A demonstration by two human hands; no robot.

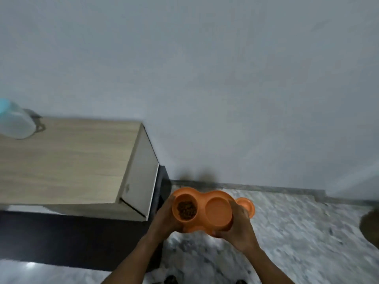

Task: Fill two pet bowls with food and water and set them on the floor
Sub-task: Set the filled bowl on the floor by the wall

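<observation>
An orange double pet bowl (202, 198) is held in the air above the marble floor (297, 232), near the wall. Its left cup holds brown kibble (186, 209); its right cup (218, 210) looks smooth, and I cannot tell whether it holds water. My left hand (164, 219) grips the bowl's left end. My right hand (239, 228) grips its right end. A small orange tab (247, 206) sticks out past my right hand.
A wooden cabinet top (67, 158) stands to the left against the wall, over a dark base (71, 238). A pale translucent container (15, 121) with a blue lid sits at its far left. A dark object (370, 226) shows at the right edge.
</observation>
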